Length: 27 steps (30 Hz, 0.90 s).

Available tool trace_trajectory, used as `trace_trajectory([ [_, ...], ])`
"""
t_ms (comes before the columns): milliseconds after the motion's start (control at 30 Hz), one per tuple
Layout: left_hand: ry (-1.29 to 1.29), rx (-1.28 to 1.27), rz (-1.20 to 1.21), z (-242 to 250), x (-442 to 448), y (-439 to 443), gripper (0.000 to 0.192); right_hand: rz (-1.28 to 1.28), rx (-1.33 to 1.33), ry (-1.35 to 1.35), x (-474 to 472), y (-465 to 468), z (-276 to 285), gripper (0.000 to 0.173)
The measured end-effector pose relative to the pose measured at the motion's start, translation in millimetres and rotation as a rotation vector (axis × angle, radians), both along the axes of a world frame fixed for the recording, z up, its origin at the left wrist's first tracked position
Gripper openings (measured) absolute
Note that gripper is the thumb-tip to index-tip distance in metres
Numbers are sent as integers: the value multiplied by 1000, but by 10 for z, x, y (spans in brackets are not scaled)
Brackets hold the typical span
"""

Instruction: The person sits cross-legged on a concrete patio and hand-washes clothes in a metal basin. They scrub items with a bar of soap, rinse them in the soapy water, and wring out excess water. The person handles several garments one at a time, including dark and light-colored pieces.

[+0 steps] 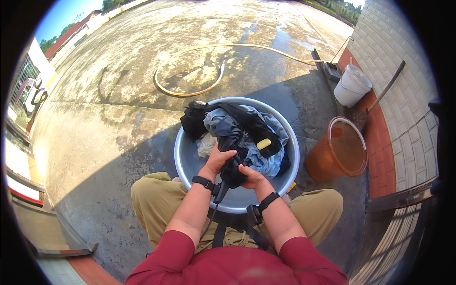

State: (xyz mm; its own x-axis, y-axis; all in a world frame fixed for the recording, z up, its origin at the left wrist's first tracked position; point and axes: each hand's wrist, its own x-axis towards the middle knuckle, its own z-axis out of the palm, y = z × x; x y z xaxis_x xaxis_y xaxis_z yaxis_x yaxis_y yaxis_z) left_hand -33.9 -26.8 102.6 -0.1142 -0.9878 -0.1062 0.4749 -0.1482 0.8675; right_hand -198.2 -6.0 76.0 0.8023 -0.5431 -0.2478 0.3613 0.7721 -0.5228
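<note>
Between my knees stands a wide metal basin (293, 142) heaped with wet-looking clothes. My left hand (216, 162) grips a bunched dark garment (231, 172), its thumb lying across the cloth. On the same garment's near end, my right hand (252, 177) closes from the right side. The cloth hangs over the basin's near part. A yellow bar of soap (263, 144) rests on black clothing (245, 117) at the right of the heap. Light blue cloth (265, 164) and a cream piece of cloth (205, 145) lie lower in the basin.
An orange-brown bucket (320, 156) of water stands right of the basin. Behind it are a white lidded bucket (352, 85) and a broom (386, 85) against the tiled wall (399, 96). A yellow hose (188, 94) curves over the concrete beyond. Both wrists wear black straps with devices.
</note>
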Motion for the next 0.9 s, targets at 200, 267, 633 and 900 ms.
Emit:
trace_trajectory([
  [200,-254,-34,14,-160,-43,-82,52,-15,-466,501,146,-74,35,44],
  [267,-394,-73,13,-290,-59,-111,52,1,-612,738,226,-74,-84,37],
  [633,-1016,70,77,-797,-251,98,56,154,-977,1386,361,215,-513,40],
  [900,-632,4,31,-727,-153,131,55,201,-1021,1410,309,173,-323,41],
])
